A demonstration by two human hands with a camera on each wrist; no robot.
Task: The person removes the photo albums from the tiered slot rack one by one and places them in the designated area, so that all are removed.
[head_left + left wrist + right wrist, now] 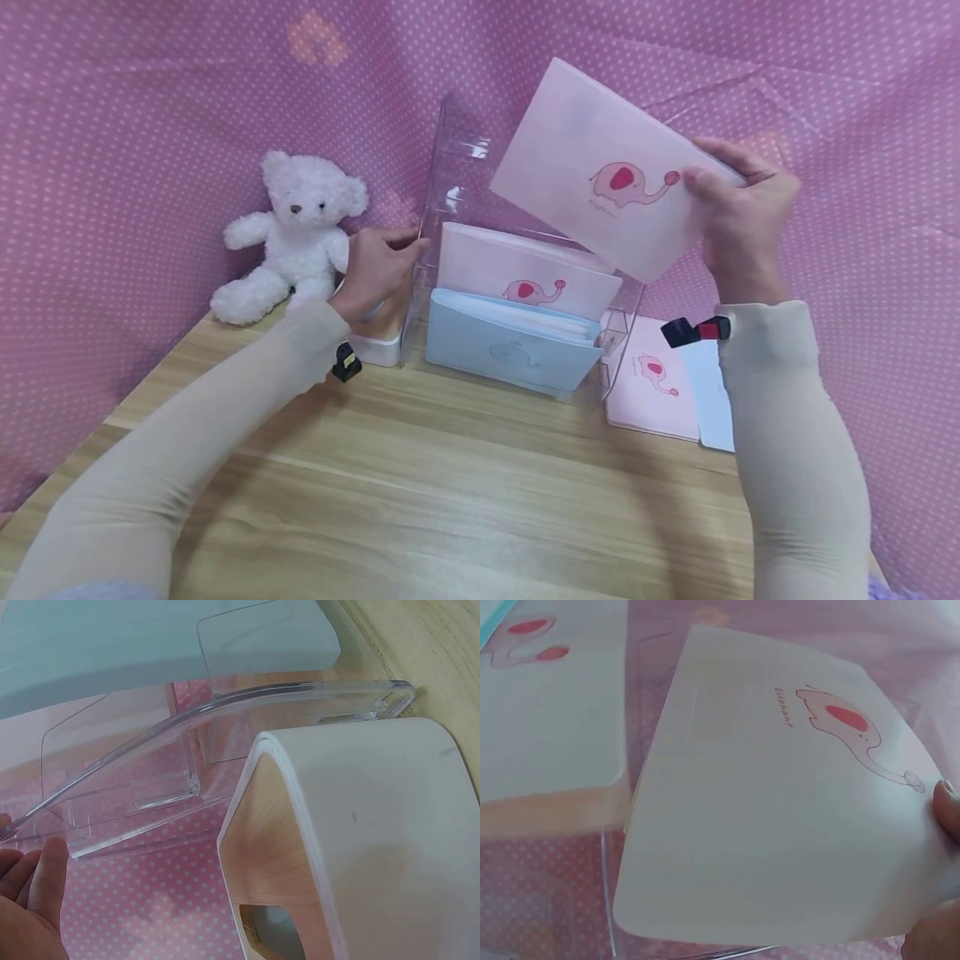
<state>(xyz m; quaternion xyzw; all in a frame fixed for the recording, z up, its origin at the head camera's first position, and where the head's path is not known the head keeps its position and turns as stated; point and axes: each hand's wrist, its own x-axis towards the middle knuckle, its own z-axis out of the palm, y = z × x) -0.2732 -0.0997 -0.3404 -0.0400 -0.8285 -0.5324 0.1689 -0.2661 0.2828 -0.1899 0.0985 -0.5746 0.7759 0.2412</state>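
My right hand (750,212) grips a pink notebook (592,158) with an elephant on its cover by the right edge, thumb on the front. It is held tilted above a clear acrylic rack (459,154). Inside the rack stand another pink elephant notebook (480,262) and, in front of it, a light blue notebook (480,342). With thumb and fingertips my left hand (377,265) pinches the left side edge of the rack; the left wrist view shows that hand (34,907) at the clear panel's edge. In the right wrist view the held notebook (735,802) hides most of the fingers.
A white plush bear (300,242) sits at the left. Between it and the rack is a white box with a wooden face (375,810). Right of the rack, a pink notebook (648,400) and a light blue one (712,408) lie on the wooden table (450,500). Pink dotted cloth (150,125) hangs behind.
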